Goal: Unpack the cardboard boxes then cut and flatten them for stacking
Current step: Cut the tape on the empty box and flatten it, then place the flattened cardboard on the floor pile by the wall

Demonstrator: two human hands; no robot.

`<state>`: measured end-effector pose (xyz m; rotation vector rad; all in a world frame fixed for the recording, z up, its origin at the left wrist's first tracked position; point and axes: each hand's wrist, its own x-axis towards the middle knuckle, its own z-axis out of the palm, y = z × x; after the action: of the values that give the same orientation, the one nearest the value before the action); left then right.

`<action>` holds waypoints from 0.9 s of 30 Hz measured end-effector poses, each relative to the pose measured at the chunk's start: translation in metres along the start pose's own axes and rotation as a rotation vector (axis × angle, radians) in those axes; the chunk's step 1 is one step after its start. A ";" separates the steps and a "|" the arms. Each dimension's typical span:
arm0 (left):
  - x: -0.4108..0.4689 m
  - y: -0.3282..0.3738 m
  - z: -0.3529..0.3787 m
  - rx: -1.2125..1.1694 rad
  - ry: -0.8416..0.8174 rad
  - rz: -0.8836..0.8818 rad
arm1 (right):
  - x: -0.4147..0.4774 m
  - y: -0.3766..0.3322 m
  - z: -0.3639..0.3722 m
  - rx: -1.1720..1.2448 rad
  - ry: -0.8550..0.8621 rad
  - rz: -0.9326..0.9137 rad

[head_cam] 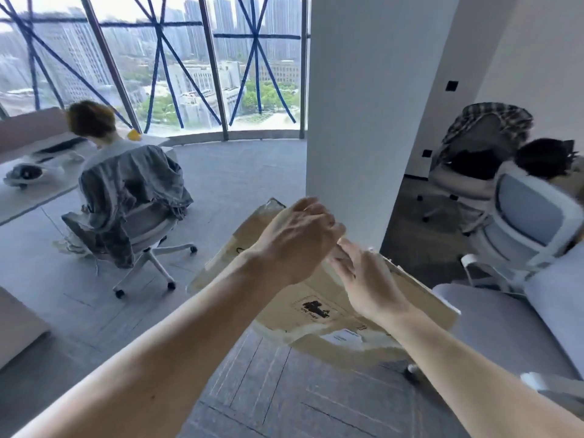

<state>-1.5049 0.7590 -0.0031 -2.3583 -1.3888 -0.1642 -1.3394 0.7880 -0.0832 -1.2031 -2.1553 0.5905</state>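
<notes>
A brown cardboard box [316, 314], flattened, with a black printed mark and torn tape strips, hangs tilted in the air in front of me. My left hand [298, 240] reaches over its upper part with fingers curled round the top edge. My right hand [363, 279] lies against the board just to the right, fingers straight and pointing up-left, their tips meeting my left hand's fingertips. The board's upper middle is hidden behind both hands.
A white column [363, 121] stands right behind the box. One person sits on an office chair [139, 222] at a desk on the left. Another person sits by white chairs [531, 222] on the right. A grey sofa [505, 327] is close on my right. Grey floor lies below.
</notes>
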 end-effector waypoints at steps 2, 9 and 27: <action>0.026 -0.031 0.025 -0.032 -0.095 -0.029 | 0.035 0.009 0.009 -0.058 0.008 -0.030; 0.107 -0.143 0.104 -0.147 -0.064 0.009 | 0.138 0.058 -0.013 0.035 -0.050 0.097; 0.296 -0.349 0.264 -0.238 -0.193 -0.145 | 0.376 0.303 -0.032 -0.298 -0.241 0.445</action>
<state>-1.6832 1.2529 -0.0602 -2.5193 -1.7180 -0.1523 -1.2910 1.2660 -0.1453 -1.8870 -2.2368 0.6374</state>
